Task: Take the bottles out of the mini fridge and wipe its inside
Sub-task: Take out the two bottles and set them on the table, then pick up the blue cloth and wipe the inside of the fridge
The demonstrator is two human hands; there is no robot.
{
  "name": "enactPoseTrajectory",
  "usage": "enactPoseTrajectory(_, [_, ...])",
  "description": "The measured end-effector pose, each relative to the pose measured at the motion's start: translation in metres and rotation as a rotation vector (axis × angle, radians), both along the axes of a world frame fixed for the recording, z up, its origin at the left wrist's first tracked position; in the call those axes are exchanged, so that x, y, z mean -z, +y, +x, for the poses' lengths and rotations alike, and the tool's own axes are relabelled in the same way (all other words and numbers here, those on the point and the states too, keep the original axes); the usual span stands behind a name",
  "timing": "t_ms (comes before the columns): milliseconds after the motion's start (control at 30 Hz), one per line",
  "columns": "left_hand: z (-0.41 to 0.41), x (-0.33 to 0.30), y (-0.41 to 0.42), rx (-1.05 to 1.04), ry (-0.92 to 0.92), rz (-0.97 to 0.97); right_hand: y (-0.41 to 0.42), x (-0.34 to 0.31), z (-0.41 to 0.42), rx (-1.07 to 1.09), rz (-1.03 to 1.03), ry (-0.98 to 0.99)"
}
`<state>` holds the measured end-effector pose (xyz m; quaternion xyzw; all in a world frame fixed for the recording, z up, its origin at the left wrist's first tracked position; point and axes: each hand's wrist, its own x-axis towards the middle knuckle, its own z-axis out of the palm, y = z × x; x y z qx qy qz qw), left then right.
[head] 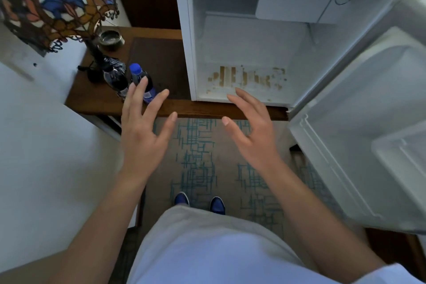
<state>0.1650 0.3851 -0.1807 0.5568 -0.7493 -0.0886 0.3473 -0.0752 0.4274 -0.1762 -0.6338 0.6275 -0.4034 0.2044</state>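
Fridge (pixel 184 37) stands open on the wooden desk (pixel 96 97) in front of me, its white cavity bare, with brown rusty stains (pixel 247 78) streaked across the floor of the inside. Its door (pixel 359 127) hangs swung out to my right, the moulded shelves on it holding nothing. Two bottles sit on the desk just left of the fridge: the blue-capped bottle (pixel 138 76) nearer the fridge, and a dark patterned bottle (pixel 115 74) touching or nearly touching it on the far side. My left hand (pixel 143 136) floats in front of the blue-capped bottle, fingers spread wide and gripping nothing; its fingertips overlap the bottle from my view, and I cannot tell whether they touch it. My right hand (pixel 251 131) hovers at the lower lip of the fridge opening, fingers loosely fanned, also holding nothing. Farther left stand a stained-glass lamp (pixel 53 0) and a small metal bowl (pixel 110 39). Below are patterned carpet (pixel 202 163) and my blue shoes (pixel 199 203).
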Motion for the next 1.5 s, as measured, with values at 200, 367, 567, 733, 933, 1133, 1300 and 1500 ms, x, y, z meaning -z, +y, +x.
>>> enactPoseTrajectory(200, [0.015,-0.015,0.014,0.061,-0.006,0.028,0.035,-0.007,0.008,0.096,-0.016,0.028])
enactPoseTrajectory(367, [0.032,-0.023,0.035,0.154,0.001,-0.001,0.073,-0.013,0.026,0.203,-0.12,0.111])
enactPoseTrajectory(567, [0.042,-0.024,0.059,0.249,-0.013,-0.041,0.131,-0.016,0.042,0.327,-0.159,0.237])
enactPoseTrajectory(733, [0.024,-0.034,0.071,0.361,-0.043,-0.112,0.176,-0.032,0.033,0.434,-0.186,0.35])
enactPoseTrajectory(933, [-0.004,-0.056,0.094,0.457,-0.049,-0.194,0.223,-0.051,0.016,0.581,-0.185,0.423])
enactPoseTrajectory(1133, [-0.033,-0.076,0.127,0.5,-0.016,-0.267,0.275,-0.07,-0.002,0.648,-0.248,0.424])
enactPoseTrajectory(1300, [-0.071,-0.083,0.181,0.545,-0.027,-0.341,0.337,-0.085,-0.027,0.654,-0.275,0.417])
enactPoseTrajectory(1500, [-0.122,-0.091,0.263,0.638,0.012,-0.421,0.427,-0.09,-0.061,0.711,-0.289,0.425])
